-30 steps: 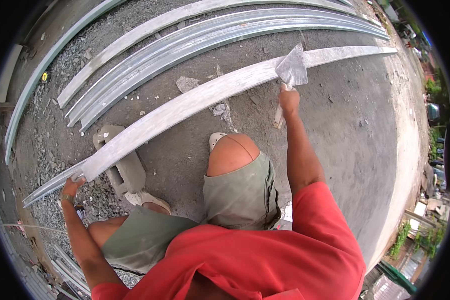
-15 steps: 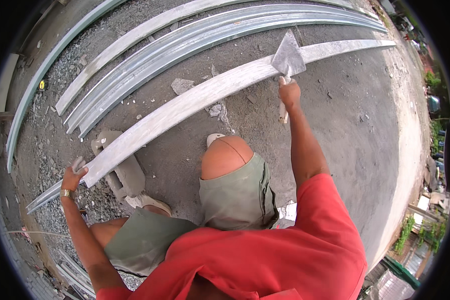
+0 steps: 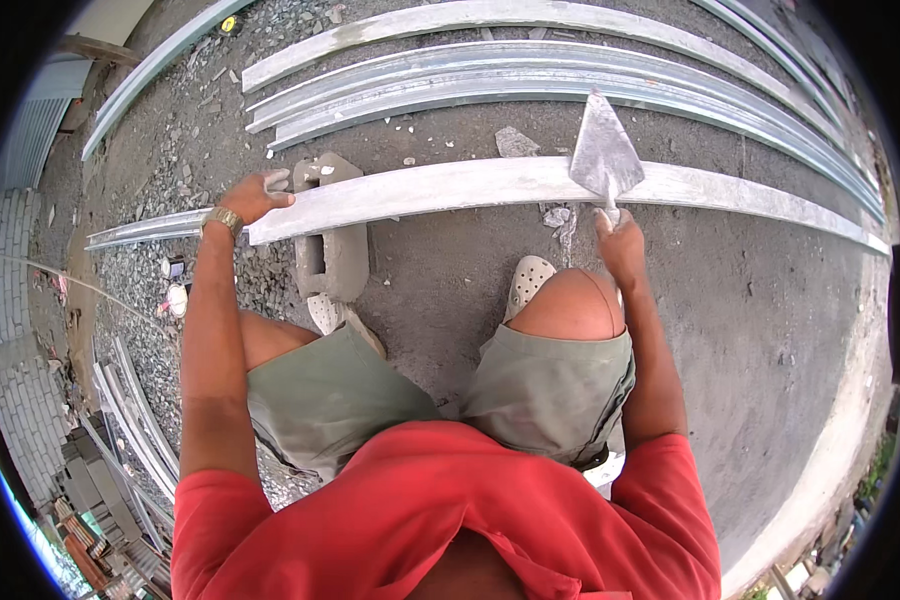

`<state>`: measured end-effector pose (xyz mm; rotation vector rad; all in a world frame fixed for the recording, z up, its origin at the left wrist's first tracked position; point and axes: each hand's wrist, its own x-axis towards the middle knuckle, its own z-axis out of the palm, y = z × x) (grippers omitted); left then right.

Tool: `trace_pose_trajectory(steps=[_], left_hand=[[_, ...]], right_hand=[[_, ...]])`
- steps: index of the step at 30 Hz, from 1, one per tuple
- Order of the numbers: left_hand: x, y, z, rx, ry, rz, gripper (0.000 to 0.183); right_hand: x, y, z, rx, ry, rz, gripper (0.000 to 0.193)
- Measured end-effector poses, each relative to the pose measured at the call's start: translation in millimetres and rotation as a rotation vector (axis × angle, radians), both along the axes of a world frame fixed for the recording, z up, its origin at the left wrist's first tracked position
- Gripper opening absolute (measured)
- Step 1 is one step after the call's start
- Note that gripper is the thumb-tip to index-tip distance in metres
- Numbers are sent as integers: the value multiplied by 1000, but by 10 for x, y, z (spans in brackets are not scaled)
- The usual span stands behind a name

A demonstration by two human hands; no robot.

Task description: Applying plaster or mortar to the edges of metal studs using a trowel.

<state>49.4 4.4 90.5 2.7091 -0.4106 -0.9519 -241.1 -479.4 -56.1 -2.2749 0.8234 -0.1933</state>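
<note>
A long, whitish, dust-smeared plank [image 3: 450, 190] lies across in front of me, its left part over a grey hollow concrete block [image 3: 348, 265]. A thin metal channel [image 3: 150, 229] sticks out beyond its left end. My left hand [image 3: 255, 197], wearing a wristwatch, holds that end, thumb on the face and whitened fingers along the far edge. My right hand [image 3: 622, 245] is closed round the handle of a pointed trowel [image 3: 607, 150]. The trowel's dusty blade points away from me over the plank; whether it touches cannot be told.
Several metal channels [image 3: 530, 85] and another whitish plank [image 3: 490, 14] lie farther off. Gravel [image 3: 220, 285] covers the ground at left, with a tape measure [image 3: 230, 24] at the far left. More metal strips [image 3: 135, 410] and stacked blocks [image 3: 95, 480] stand lower left.
My view has turned, so the plank now lies more nearly level across it. The trowel stays over the plank in my right hand, and my left hand remains at the plank's end.
</note>
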Motion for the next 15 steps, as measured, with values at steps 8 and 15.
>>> trace_pose_trajectory(steps=[8, 15], left_hand=[[-122, 362, 175, -73, -2, 46, 73], [-396, 46, 449, -14, -63, -119, 69]], right_hand=[[-178, -750, 88, 364, -119, -466, 29], [421, -104, 942, -202, 68, 308, 50]])
